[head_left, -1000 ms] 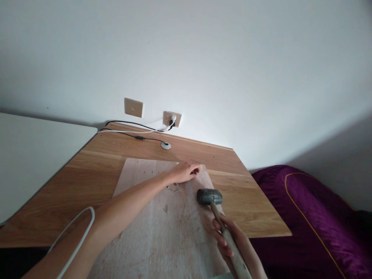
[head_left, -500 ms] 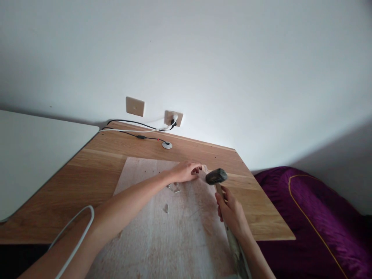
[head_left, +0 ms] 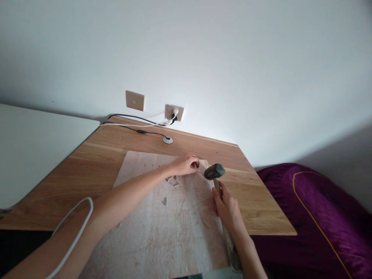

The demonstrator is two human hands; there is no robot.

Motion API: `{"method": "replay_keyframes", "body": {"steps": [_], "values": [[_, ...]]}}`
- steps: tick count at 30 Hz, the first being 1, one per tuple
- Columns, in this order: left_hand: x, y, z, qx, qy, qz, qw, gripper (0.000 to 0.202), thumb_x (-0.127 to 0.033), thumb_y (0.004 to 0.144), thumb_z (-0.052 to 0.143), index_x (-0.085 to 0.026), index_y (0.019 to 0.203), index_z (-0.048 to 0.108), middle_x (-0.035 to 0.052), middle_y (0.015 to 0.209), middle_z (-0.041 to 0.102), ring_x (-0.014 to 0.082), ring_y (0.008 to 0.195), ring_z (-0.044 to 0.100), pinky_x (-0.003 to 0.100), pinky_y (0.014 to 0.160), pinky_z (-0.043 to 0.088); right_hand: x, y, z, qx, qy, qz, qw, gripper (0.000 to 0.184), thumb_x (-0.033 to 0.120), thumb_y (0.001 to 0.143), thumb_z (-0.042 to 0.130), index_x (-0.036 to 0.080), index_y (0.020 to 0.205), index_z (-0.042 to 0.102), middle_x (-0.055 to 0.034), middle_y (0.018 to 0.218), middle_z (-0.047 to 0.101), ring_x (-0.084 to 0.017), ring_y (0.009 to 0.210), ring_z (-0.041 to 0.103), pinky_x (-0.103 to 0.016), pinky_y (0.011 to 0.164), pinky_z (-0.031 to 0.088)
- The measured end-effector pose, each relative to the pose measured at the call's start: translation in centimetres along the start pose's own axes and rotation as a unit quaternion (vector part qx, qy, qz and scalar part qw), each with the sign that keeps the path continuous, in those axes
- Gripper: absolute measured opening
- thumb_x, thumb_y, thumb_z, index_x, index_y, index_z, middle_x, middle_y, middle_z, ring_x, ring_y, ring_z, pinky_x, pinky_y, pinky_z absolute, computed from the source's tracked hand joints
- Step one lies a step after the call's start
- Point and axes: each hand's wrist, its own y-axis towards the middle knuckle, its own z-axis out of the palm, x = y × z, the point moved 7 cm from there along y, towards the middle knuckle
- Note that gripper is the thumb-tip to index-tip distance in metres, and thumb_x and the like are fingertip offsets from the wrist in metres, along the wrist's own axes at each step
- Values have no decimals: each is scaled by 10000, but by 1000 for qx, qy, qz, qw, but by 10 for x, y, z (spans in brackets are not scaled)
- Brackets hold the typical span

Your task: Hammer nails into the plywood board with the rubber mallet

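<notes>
A pale plywood board [head_left: 162, 228] lies on a wooden desk [head_left: 95, 162]. My left hand [head_left: 184, 166] reaches to the board's far right corner, its fingers pinched together on something too small to make out. My right hand [head_left: 228, 207] grips the wooden handle of a hammer [head_left: 214, 171], whose dark head hovers just right of my left fingertips. A few loose nails [head_left: 172, 181] lie on the board under my left wrist, and another nail [head_left: 164, 201] lies nearer to me.
Black and white cables [head_left: 136, 126] run along the desk's far edge to a wall socket [head_left: 173, 112]. A round grommet [head_left: 167, 140] sits in the desk. A white cable [head_left: 74, 228] loops over my left arm. A white table [head_left: 31, 151] stands at left, purple bedding [head_left: 314, 217] at right.
My right hand has slid up the handle and carried the hammer forward, from mid-board to right beside my left fingertips. My left hand has stayed at the corner.
</notes>
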Motion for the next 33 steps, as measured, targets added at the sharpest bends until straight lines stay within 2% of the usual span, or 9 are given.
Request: {"method": "replay_keyframes", "body": {"steps": [12, 18, 25, 29, 33], "values": [[0, 0, 1, 9, -9, 3, 1000, 111, -47, 831, 731, -156, 848, 714, 40, 891, 733, 173, 812, 684, 247, 726, 458, 8, -6, -6, -11, -11, -7, 1000, 510, 502, 981, 418, 159, 1252, 679, -58, 718, 733, -267, 584, 710, -355, 661, 517], [0, 0, 1, 11, -4, 15, 1000, 70, -104, 861, 756, -161, 835, 724, 41, 874, 736, 173, 812, 678, 251, 734, 451, 9, -6, -6, -11, -18, -6, 1000, 575, 520, 974, 413, 115, 1286, 675, -93, 750, 757, -285, 631, 734, -366, 679, 535], [-1, 1, 2, 12, -9, 20, 1000, 77, -80, 867, 756, -141, 835, 722, 42, 865, 732, 156, 788, 672, 231, 719, 451, 8, -7, -7, -32, -39, -6, 999, 574, 521, 966, 394, 127, 1256, 695, -142, 828, 793, -330, 772, 778, -380, 715, 542], [-3, 1, 0, 14, 1, 15, 1000, 70, -88, 870, 758, -141, 837, 726, 44, 873, 731, 155, 788, 674, 230, 718, 454, 11, -8, -7, -37, -53, -13, 998, 611, 522, 965, 383, 99, 1289, 684, -199, 949, 805, -358, 877, 787, -401, 763, 548], [-4, 1, 0, 17, 8, 17, 1000, 54, -99, 875, 758, -144, 853, 737, 45, 876, 730, 157, 794, 674, 232, 720, 457, 8, -8, -7, -27, -35, 3, 999, 597, 533, 961, 389, 126, 1285, 682, -135, 812, 788, -321, 741, 772, -381, 715, 540]]}}
